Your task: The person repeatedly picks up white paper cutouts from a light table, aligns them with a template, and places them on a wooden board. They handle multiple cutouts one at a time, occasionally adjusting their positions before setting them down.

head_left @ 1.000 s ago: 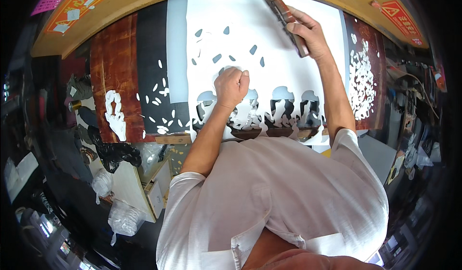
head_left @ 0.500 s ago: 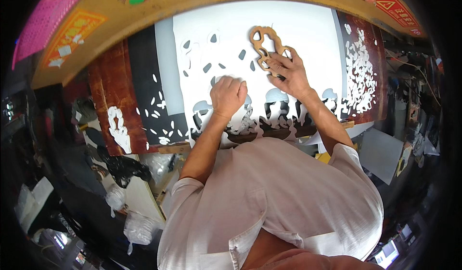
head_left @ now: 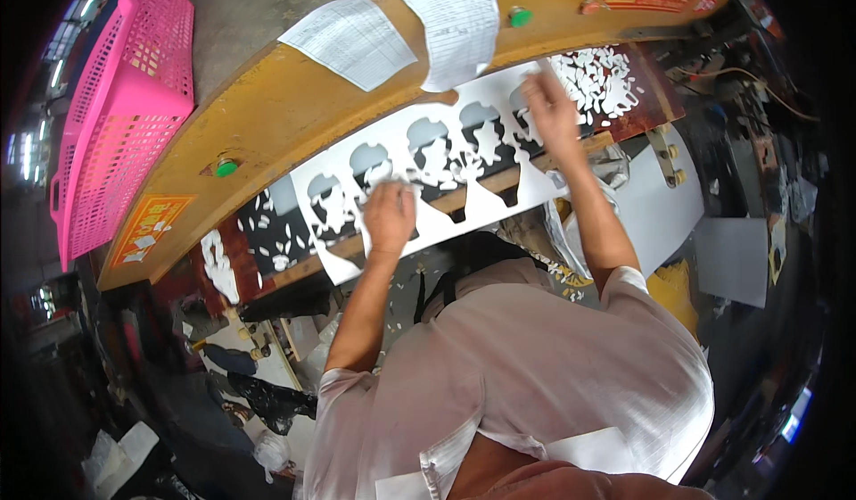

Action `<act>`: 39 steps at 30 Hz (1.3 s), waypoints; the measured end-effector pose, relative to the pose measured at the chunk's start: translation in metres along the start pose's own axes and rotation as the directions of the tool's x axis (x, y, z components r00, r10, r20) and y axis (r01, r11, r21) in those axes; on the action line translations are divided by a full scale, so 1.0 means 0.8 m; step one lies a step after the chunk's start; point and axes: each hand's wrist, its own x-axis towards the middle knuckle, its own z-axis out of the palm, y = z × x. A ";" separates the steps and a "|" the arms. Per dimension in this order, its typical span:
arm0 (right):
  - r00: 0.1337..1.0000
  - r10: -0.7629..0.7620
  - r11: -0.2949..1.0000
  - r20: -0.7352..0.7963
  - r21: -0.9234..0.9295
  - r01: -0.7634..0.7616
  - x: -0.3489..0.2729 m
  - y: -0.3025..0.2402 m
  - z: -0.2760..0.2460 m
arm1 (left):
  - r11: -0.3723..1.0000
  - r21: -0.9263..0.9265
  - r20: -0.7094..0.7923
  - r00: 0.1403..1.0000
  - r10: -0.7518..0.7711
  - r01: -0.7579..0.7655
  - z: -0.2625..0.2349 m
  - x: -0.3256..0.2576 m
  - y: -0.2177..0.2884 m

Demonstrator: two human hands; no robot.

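A large white sheet (head_left: 443,225) with a row of cut-out shapes lies across the table, its near part hanging past the front edge. Over its left half rests my left hand (head_left: 390,217), fingers curled into a fist; what they hold, if anything, is hidden. My right hand (head_left: 550,110) is at the sheet's right end, its fingers smeared by motion. Small white offcuts (head_left: 437,163) lie in and around the holes. Just below the machine's yellow beam, a bit of the brown cutting die's edge (head_left: 441,97) shows; the rest is hidden.
The yellow machine beam (head_left: 294,134) spans the far side, with green buttons (head_left: 226,167) and two printed papers (head_left: 352,41) on it. A pink basket (head_left: 125,125) stands at far left. White scraps pile (head_left: 597,79) at the table's right end. A white cut-out piece (head_left: 218,268) lies left.
The right hand has let go of the cutting die and moved to the sheet's right end. The sheet now hangs further over the near edge. My view has turned, bringing the beam closer.
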 end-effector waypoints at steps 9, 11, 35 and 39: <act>0.968 -0.228 0.966 0.104 -0.098 0.238 -0.100 0.075 -0.038 | 0.954 0.298 -0.085 0.996 0.028 -0.001 0.020 -0.058 0.006; 0.870 -0.371 0.848 0.326 -0.262 0.460 -0.107 0.105 -0.019 | 0.951 0.308 -0.038 0.999 -0.004 0.016 0.017 -0.052 0.006; 0.829 -0.275 0.731 0.487 -0.453 0.509 -0.205 0.072 -0.055 | 0.995 -0.057 -0.107 0.991 -0.083 0.078 -0.055 -0.147 0.096; 0.810 -0.322 0.709 0.491 -0.442 0.550 -0.186 0.036 0.000 | 0.995 -0.093 -0.054 0.997 -0.050 0.045 -0.054 -0.130 0.116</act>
